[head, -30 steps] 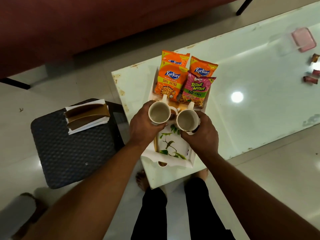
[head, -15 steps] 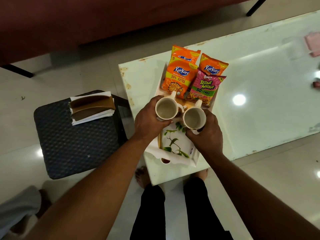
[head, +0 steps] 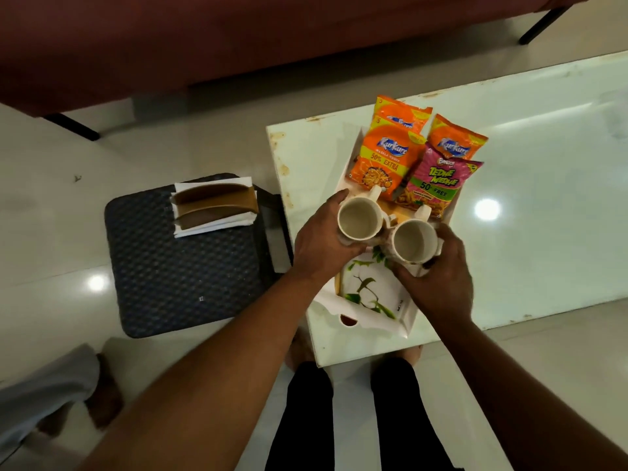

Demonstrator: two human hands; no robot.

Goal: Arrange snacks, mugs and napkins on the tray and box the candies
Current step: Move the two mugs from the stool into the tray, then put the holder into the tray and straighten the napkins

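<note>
the left hand (head: 319, 246) covers the near side of the left mug (head: 360, 219), and the right hand (head: 438, 280) hides the base of the right mug (head: 413, 241), so whether either touches the tray (head: 373, 321) cannot be told. the far kurkure packet (head: 401, 113) lies half under another. the table (head: 543, 164) runs off the right edge.

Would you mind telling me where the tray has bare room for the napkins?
Free: the leaf-printed near end of the tray, between the mugs and the near handle slot. Crowded: the far end, under four snack packets, and the middle, where both hands hold mugs.
</note>
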